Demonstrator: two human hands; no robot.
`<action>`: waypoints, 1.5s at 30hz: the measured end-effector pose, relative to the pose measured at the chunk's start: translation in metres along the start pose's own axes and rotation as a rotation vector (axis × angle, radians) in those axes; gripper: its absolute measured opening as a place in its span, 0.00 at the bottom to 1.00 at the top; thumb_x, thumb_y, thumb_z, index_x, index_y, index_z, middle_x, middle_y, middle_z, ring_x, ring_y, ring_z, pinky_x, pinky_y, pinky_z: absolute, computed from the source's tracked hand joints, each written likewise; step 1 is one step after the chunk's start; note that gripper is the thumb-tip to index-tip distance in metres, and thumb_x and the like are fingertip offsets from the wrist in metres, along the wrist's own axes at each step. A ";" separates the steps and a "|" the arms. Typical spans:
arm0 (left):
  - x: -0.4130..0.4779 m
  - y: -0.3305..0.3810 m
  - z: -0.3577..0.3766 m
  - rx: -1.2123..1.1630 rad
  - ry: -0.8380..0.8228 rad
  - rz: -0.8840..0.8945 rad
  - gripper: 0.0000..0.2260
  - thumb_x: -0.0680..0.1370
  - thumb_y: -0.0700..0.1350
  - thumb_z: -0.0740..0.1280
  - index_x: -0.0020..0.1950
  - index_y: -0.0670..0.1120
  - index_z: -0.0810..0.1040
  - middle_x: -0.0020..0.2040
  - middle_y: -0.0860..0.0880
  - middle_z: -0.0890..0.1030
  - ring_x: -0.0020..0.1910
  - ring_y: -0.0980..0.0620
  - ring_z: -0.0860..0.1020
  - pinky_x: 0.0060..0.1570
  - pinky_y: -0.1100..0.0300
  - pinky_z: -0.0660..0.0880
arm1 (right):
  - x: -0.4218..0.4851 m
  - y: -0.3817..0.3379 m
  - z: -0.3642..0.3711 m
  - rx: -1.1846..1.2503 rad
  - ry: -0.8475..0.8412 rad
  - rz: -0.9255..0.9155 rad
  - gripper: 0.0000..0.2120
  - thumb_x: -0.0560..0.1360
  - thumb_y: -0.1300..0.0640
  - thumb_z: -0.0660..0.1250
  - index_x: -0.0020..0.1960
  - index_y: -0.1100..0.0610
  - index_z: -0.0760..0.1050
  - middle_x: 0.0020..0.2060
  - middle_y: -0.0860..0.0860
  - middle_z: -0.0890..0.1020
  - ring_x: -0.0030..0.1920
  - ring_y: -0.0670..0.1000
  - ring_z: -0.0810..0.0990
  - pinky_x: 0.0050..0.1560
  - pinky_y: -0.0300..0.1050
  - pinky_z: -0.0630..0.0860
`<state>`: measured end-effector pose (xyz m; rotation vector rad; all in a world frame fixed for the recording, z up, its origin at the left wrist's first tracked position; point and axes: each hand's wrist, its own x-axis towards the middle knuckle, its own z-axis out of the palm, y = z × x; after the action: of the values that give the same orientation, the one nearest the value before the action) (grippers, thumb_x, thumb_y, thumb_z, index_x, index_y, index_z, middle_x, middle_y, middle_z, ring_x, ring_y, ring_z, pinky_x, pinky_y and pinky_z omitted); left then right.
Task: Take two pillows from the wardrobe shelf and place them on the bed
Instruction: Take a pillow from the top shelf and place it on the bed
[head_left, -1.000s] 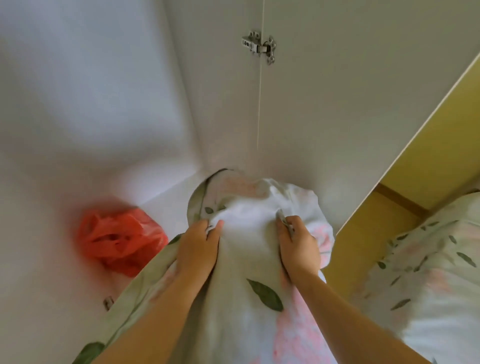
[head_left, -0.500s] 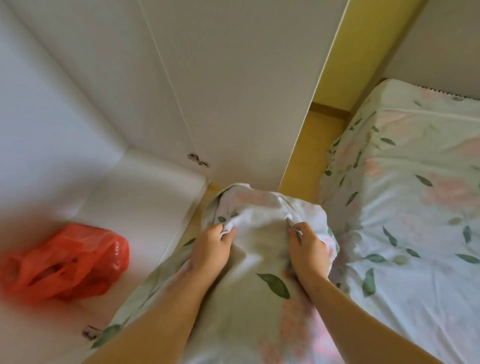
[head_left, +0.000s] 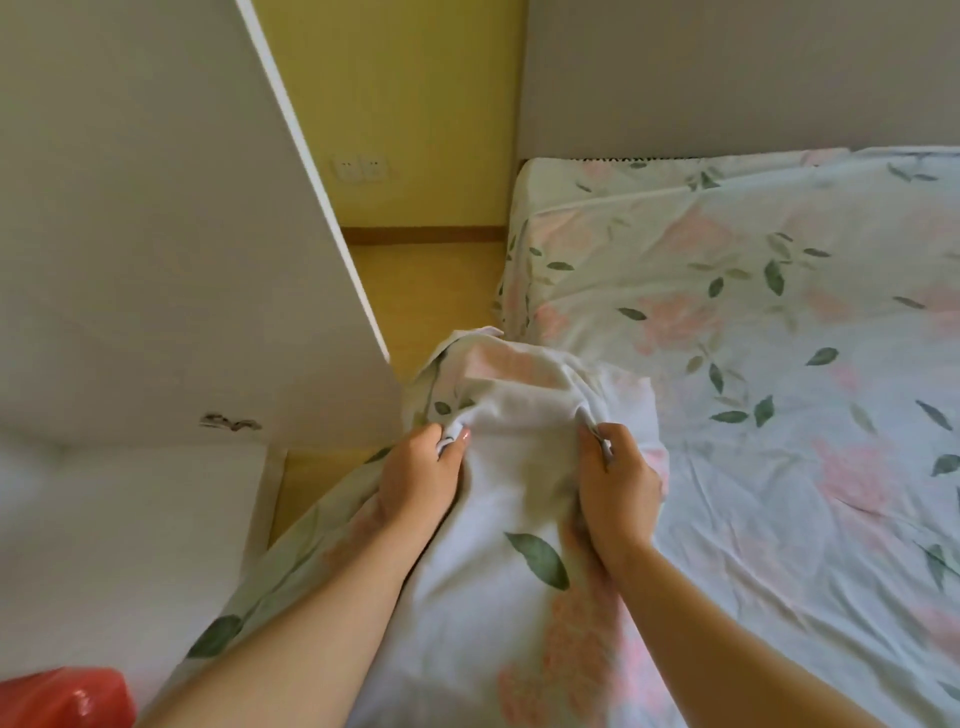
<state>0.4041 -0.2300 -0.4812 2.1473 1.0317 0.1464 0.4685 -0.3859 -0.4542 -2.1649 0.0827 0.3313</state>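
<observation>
A white pillow (head_left: 519, 525) printed with green leaves and pink flowers stretches from the bottom of the view up to the centre. My left hand (head_left: 421, 475) grips its fabric on the left side near the top. On the right side my right hand (head_left: 615, 483) pinches the fabric. The pillow's far end hangs over the floor gap, touching the bed's near corner. The bed (head_left: 779, 338), covered in a matching floral sheet, fills the right half. The white wardrobe shelf (head_left: 119, 535) lies at the lower left. A second pillow is not in view.
The open white wardrobe door (head_left: 171, 234) stands at the left, its edge close to the pillow's top. A red plastic bag (head_left: 62, 699) sits on the shelf at the bottom left. Yellow floor (head_left: 426, 296) and a yellow wall with sockets (head_left: 361, 169) lie between wardrobe and bed.
The view has swung right, from inside the wardrobe towards the bed. Both hands kept their grip and carried the pillow out off the shelf to the bed's edge.
</observation>
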 end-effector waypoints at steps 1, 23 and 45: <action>0.004 0.013 0.008 0.002 -0.005 0.021 0.23 0.78 0.49 0.64 0.28 0.46 0.55 0.25 0.49 0.63 0.34 0.45 0.66 0.34 0.58 0.59 | 0.009 0.001 -0.009 0.012 0.020 0.000 0.13 0.79 0.48 0.57 0.54 0.54 0.76 0.31 0.46 0.71 0.41 0.53 0.71 0.45 0.43 0.67; 0.175 0.229 0.142 0.010 -0.228 0.457 0.21 0.79 0.47 0.61 0.30 0.45 0.58 0.30 0.51 0.64 0.34 0.48 0.65 0.28 0.60 0.57 | 0.218 -0.010 -0.093 0.156 0.416 0.176 0.13 0.79 0.46 0.56 0.52 0.52 0.74 0.46 0.59 0.83 0.50 0.61 0.78 0.51 0.52 0.73; 0.491 0.449 0.311 0.219 -0.375 0.817 0.21 0.80 0.50 0.59 0.29 0.48 0.57 0.30 0.53 0.62 0.38 0.47 0.67 0.35 0.57 0.57 | 0.575 -0.070 -0.090 0.148 0.632 0.366 0.14 0.80 0.45 0.51 0.51 0.54 0.70 0.39 0.54 0.78 0.46 0.60 0.78 0.52 0.54 0.74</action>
<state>1.1381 -0.2388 -0.5069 2.5483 -0.0814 0.0072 1.0532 -0.3815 -0.5028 -2.0241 0.8365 -0.1646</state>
